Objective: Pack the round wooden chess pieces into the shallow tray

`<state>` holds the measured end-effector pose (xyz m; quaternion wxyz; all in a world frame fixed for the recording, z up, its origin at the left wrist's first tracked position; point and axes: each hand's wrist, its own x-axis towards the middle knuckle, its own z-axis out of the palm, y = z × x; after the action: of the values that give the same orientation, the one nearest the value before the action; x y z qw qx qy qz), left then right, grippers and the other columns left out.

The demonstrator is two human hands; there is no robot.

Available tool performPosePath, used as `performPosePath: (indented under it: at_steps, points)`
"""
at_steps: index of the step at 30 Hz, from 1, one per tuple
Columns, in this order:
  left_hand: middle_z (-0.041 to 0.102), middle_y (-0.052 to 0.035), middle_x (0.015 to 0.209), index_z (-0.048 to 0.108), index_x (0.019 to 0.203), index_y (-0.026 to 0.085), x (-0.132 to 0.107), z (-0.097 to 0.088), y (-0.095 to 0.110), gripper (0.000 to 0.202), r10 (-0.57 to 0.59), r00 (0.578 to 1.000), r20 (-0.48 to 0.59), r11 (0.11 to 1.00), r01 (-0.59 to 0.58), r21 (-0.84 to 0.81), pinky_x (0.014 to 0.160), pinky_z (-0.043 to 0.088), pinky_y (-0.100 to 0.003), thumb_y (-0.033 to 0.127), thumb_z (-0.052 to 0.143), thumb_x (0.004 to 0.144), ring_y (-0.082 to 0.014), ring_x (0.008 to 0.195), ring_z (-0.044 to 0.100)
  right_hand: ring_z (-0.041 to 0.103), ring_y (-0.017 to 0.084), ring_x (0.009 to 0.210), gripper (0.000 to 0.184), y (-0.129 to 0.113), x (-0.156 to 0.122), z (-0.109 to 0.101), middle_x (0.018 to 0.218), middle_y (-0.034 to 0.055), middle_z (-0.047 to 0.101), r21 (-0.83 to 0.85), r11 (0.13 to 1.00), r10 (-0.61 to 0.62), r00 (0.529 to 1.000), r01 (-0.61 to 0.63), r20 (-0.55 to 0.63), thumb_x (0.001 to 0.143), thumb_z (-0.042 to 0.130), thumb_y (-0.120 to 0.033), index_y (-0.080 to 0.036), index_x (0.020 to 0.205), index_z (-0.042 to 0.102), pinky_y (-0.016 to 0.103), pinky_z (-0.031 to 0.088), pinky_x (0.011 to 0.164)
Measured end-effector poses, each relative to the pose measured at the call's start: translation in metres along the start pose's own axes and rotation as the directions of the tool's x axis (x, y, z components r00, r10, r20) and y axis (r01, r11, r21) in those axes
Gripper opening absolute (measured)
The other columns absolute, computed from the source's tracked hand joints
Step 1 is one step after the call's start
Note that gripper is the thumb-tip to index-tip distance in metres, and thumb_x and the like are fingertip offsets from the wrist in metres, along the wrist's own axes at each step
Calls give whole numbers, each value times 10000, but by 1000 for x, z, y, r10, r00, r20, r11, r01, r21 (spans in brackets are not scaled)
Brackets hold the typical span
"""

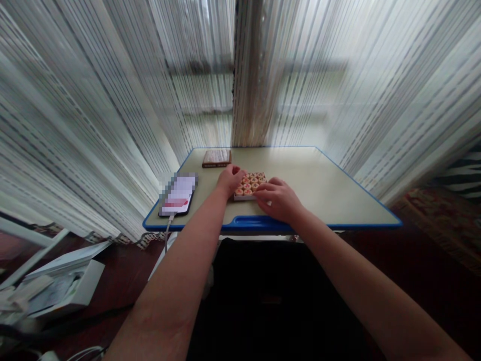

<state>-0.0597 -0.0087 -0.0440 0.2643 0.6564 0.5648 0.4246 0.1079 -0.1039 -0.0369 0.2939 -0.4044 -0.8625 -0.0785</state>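
A small shallow box (pixel 244 198) sits on the table, filled with rows of round wooden Chinese chess pieces (pixel 254 181) with red and dark characters on top. My left hand (pixel 230 179) is closed at the box's left side, its fingertips curled over the back left pieces. From the right, my right hand (pixel 278 198) grips the front right corner, fingertips touching the pieces there. Parts of the left column and the right edge are hidden by my fingers.
A flat brown box (pixel 217 159) lies behind my left hand. To the left, a phone (pixel 178 194) with a plugged-in cable rests on the blue-edged table (pixel 319 185). Striped curtains (pixel 112 75) hang behind. An open white box (pixel 71 286) stands on the floor at lower left.
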Motion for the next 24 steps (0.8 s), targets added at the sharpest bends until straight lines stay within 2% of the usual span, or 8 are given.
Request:
performPosePath:
  at_steps: [6,12,15,19,22,24]
  points:
    - [660,-68,861,610,906,127,1,1,-1,261,1,1000,2,1000,-1,-28,741,449,-261,341,561,765,-152,777,582,513,232,874,202,-8,1,-3,920,61,710,-146,989,14,994,1,106,818,542,-250,-219,917,715,376,377,796]
    - [654,-71,864,614,903,118,1,0,-1,264,8,1000,10,1000,-8,-14,742,447,-266,333,568,756,-154,776,577,499,229,869,202,-6,2,-1,912,55,702,-195,981,7,995,14,104,823,530,-248,-213,913,709,365,375,799]
    - [658,-75,874,612,921,114,2,1,-1,270,6,1000,15,1000,-6,-24,746,449,-270,322,571,753,-156,782,581,507,214,840,201,-5,1,-1,919,49,702,-138,990,19,999,-13,45,831,525,-250,-209,900,710,351,387,799]
    - [663,-80,878,615,926,115,2,1,-1,268,-2,1000,19,1000,3,-20,737,450,-267,314,573,751,-157,783,583,518,202,782,229,-5,-1,-6,878,56,699,-85,992,89,992,-97,-90,861,495,-287,-196,828,703,353,398,800]
    - [665,-85,878,620,916,114,0,0,0,259,-1,1000,23,1000,1,-3,729,447,-268,301,573,743,-160,780,582,528,199,755,274,1,-1,-9,836,64,692,-61,982,162,968,-176,-192,879,460,-295,-192,779,693,364,400,812]
    - [667,-83,872,623,900,119,0,0,0,239,7,1000,28,1000,-7,1,726,446,-266,283,571,733,-160,778,583,543,206,767,277,11,-2,-8,823,71,684,-41,964,245,936,-263,-255,877,450,-284,-195,779,693,386,398,835]
